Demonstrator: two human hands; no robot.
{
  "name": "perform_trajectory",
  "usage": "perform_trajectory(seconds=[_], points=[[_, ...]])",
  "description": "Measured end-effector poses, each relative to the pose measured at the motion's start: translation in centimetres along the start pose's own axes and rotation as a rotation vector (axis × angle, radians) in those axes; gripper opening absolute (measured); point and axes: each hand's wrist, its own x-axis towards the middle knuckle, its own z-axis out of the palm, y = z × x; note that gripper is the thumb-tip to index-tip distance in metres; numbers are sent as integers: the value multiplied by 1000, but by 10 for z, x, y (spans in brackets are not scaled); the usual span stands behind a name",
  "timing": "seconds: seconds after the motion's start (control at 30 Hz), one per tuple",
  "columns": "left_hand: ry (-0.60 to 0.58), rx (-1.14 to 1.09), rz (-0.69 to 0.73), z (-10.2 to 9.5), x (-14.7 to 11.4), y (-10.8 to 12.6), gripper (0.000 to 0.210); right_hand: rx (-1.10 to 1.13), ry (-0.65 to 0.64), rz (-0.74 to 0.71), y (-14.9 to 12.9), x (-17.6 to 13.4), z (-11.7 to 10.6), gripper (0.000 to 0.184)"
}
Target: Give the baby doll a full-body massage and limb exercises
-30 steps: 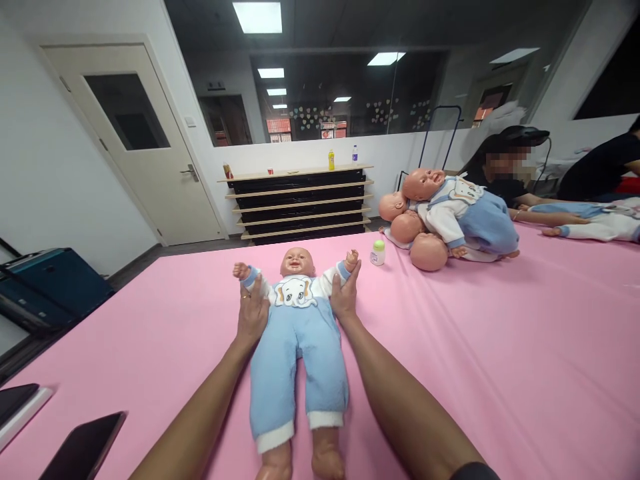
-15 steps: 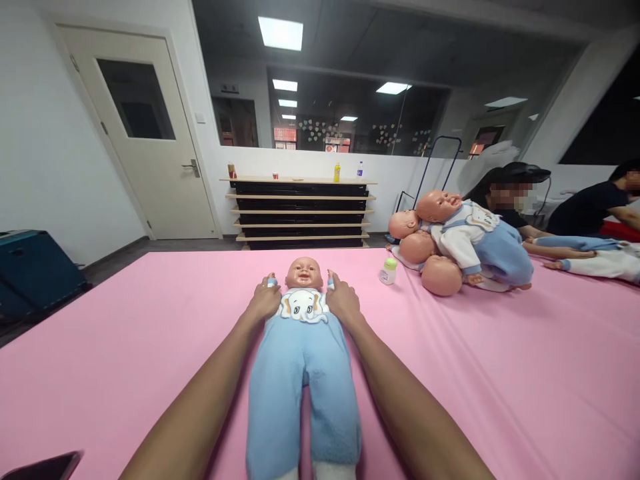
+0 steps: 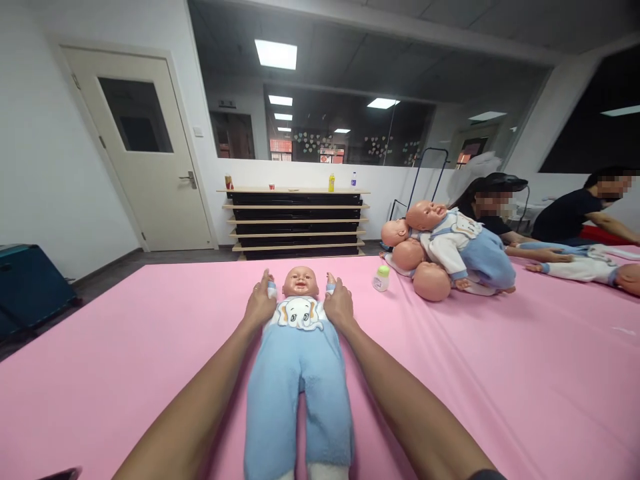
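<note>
A baby doll (image 3: 299,363) in light blue trousers and a white top with an elephant face lies on its back before me, head away from me. Both its arms are bent up beside its head. My left hand (image 3: 260,303) is closed around the doll's arm on the left, near the blue cuff. Around the arm on the right, my right hand (image 3: 340,305) is closed in the same way, just below the cuff. The doll's small hands stick out above my grip, and my fingers partly hide its sleeves.
A pink-covered table (image 3: 165,333) carries everything. To the right stand a small white bottle (image 3: 381,280) with a green cap and a pile of dolls (image 3: 450,247). Two people sit beyond, one with a hand on another doll (image 3: 580,270). A dark phone-like edge (image 3: 63,475) shows bottom left.
My view has tilted up and turned slightly right. Relative to its head, the doll's arms and my hands sit slightly higher. Both hands keep their hold.
</note>
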Motion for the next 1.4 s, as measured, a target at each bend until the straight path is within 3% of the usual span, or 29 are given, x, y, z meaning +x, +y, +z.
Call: perform_trajectory(seconds=[0.07,0.17,0.33,0.43,0.53,0.7,0.83,0.97,1.13,1.27,1.4], points=[[147,-178,-111,-18,-3,2,89,149,87,25,0,-4,-15,69],[249,-362,-171,-48,-18,1,85,369,152,-6,6,-18,-46,71],[263,-450,-133,-76,-91,-20,75,527,155,-18,39,-61,-90,66],[110,-380,-154,-76,-140,-35,66,493,89,16,58,-92,-99,55],[19,-189,-80,-71,-175,-35,43,367,13,-13,67,-121,-95,39],[6,68,28,-60,-196,-18,44,108,-71,-75,69,-151,-89,23],[-8,291,21,-53,-202,-23,51,-53,-56,-164,70,-159,-97,21],[-66,315,17,-58,-195,-39,54,-39,-46,-142,71,-156,-108,26],[99,202,-94,-88,-154,-40,41,47,-15,-237,57,-123,-131,33],[130,241,-31,-108,-86,-20,34,-40,-21,-258,31,-59,-138,32],[37,384,-16,-97,3,3,42,-171,0,-145,0,15,-109,34]])
